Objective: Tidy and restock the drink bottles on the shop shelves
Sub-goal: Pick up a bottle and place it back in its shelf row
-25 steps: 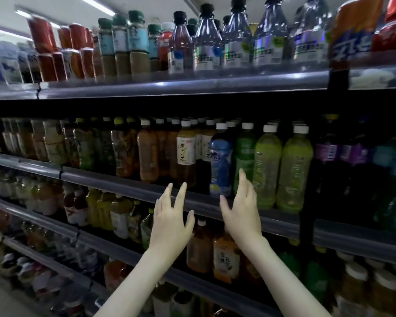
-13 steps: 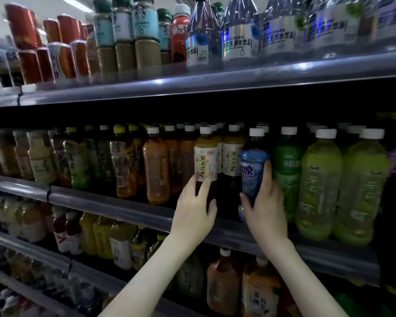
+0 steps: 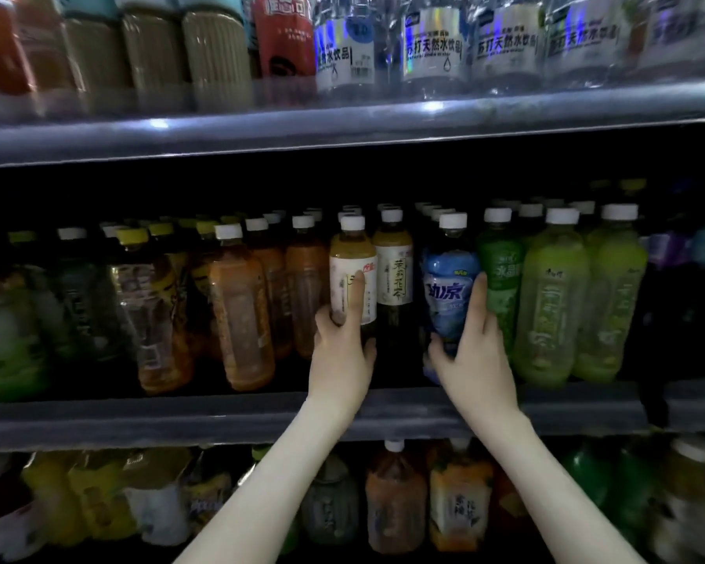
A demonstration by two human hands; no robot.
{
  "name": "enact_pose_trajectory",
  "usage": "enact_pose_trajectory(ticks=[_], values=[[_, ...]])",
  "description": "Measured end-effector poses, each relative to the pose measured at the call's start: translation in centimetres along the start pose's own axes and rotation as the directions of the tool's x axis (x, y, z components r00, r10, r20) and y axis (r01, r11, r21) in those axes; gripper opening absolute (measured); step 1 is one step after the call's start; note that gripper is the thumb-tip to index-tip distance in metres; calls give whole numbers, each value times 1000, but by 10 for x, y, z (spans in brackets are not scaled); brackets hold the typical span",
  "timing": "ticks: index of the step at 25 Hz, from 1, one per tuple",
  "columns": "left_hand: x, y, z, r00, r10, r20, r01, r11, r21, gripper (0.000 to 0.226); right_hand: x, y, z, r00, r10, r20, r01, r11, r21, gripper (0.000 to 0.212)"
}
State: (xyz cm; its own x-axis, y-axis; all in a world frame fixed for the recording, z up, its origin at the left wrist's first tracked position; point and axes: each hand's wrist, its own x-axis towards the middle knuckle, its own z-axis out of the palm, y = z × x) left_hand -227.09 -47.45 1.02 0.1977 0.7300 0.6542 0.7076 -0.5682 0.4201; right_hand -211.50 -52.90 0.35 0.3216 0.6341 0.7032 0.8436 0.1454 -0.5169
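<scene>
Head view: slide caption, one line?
Middle shelf: left hand grips white-label bottle, right hand grips blue-label bottle.

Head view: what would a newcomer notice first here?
Two bare hands work at the middle shelf: the left hand grips a white-labelled tea bottle, and the right hand grips a blue-labelled bottle one bottle further right. Bright green bottles stand to their right, and clear water bottles line the top shelf.

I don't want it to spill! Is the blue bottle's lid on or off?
On: a white cap sits on top of the blue bottle, which the right hand holds.
</scene>
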Motion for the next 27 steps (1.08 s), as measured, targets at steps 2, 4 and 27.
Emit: enact_pose_trajectory(ticks=[2,4,27], values=[[1,-5,-2,999,48,11,-48,999,1,94,-11,-13,-1,998,62,-26,-64,995,-78,99],[1,-9,-6,997,72,35,-71,997,-32,89,-26,-26,3,994,99,-44,-105,978,-178,95],[-593,-416,-95,447,-765,464,738,609,292,49,-545,-134,324,133,253,958,-76,967,-245,52]])
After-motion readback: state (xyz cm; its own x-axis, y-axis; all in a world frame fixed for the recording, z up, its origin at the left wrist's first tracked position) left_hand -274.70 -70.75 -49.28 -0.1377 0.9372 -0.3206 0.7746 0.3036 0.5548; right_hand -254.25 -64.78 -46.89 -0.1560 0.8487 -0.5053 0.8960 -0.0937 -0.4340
